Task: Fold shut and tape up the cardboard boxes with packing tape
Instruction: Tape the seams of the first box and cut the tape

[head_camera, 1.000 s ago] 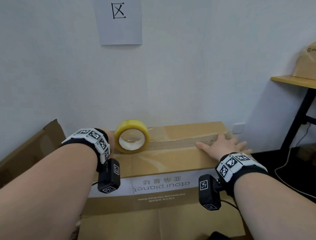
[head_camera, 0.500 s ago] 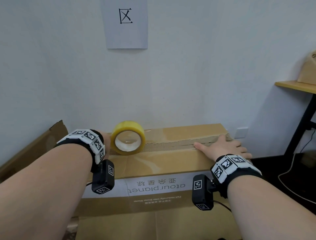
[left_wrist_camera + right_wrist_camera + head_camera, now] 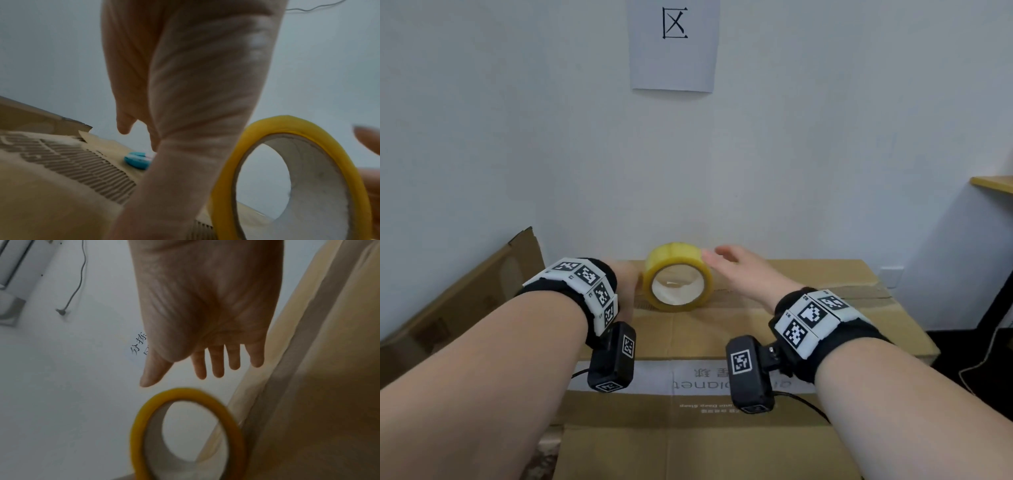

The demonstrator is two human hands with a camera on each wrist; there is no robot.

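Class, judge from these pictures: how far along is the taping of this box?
Done: the cardboard box has its top flaps folded shut. In hand: the tape roll stands on edge on the seam, the left hand beside it, the right hand open and reaching for it. Left: the right part of the seam shows bare corrugation, so taping remains.

I see the cardboard box [image 3: 722,329] standing against the wall, its top closed. The tape roll [image 3: 677,277] stands on edge on the box top, near the far edge and left of middle. My left hand [image 3: 625,281] is just left of the roll, my right hand [image 3: 743,274] just right of it. A small cutter [image 3: 136,160] lies on the box top beyond my left hand. Another box [image 3: 458,301] leans off the left edge.
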